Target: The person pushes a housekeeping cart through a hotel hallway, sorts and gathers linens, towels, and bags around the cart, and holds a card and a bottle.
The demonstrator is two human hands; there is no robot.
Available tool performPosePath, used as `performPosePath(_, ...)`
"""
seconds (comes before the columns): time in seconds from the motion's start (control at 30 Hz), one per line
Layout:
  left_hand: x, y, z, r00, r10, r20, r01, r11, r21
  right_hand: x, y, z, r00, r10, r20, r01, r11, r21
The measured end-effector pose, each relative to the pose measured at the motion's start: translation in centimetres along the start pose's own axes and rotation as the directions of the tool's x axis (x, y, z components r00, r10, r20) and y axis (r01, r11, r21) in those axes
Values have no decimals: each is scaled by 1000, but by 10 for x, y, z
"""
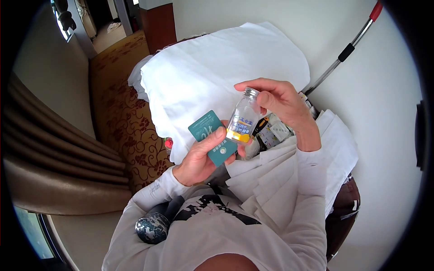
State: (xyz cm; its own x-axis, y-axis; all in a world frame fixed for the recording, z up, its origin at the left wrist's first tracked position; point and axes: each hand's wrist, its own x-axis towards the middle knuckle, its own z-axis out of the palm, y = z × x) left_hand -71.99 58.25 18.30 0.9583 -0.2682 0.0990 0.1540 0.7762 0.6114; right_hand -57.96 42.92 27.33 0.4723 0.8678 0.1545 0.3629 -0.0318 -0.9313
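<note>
My left hand (199,160) is closed on a dark green card (211,135) with pale writing, the thumb across its face. A small clear bottle (243,118) with a yellow and blue label stands slightly tilted just right of that thumb. Its base meets the fingers of my left hand. At the bottle's upper right, my right hand (285,104) grips it near the silvery ridged top, thumb at the neck and index finger stretched above. Whether that top is a cap or a bare threaded neck, I cannot tell.
White sheets (217,58) drape over a cart ahead, with folded white cloths (271,180) close to my body. Small packets and items (273,131) lie in a compartment beyond my hands. A red-ended metal pole (343,58) leans at the right wall; brown curtains (58,153) hang left.
</note>
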Motion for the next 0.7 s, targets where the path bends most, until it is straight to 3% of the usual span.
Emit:
performPosePath(0.3,-6,-3,7,992,64,-105,-52,992,117,2,4,11,999,-35,-24,32,995,-94)
performPosePath(0.7,-8,-8,4,993,103,-61,-92,982,162,2,6,13,1000,0,-15,-1,997,-76)
